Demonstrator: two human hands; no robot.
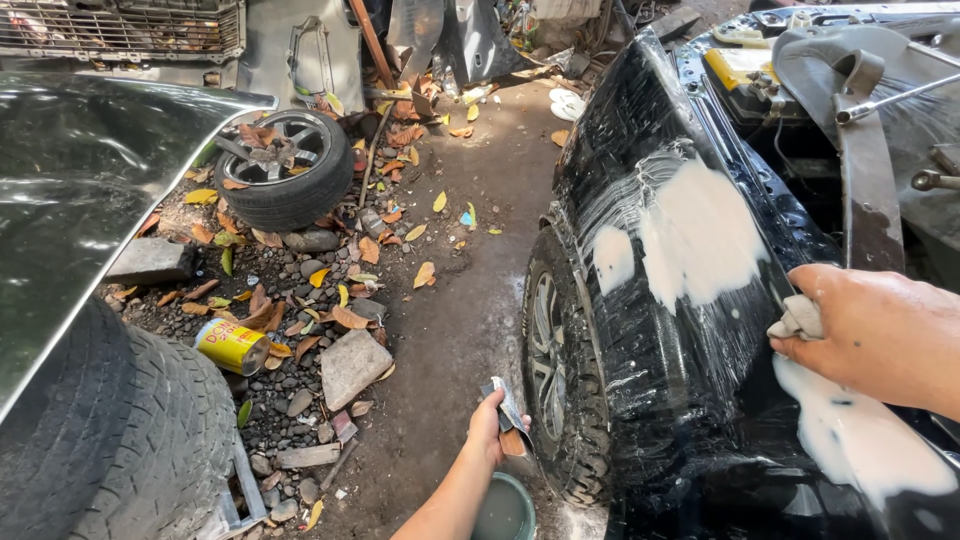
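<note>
**Two hands at work on a wet black fender**

Two hands are engaged. The right hand [880, 335] is closed on a small folded pad [797, 318] and presses it against the black fender [660, 330], on the right of the scene, beside pale patches of sanded filler [700, 235]. The left hand [490, 428] grips a folded sheet of abrasive paper [508, 405] above a green water pot [505, 510] on the near ground. Judged step: wet sanding the filler. The next stroke calls for flat, even pressure across the patch edges, with the surface kept wet. A loose wheel [285, 170] lies far left.
</note>
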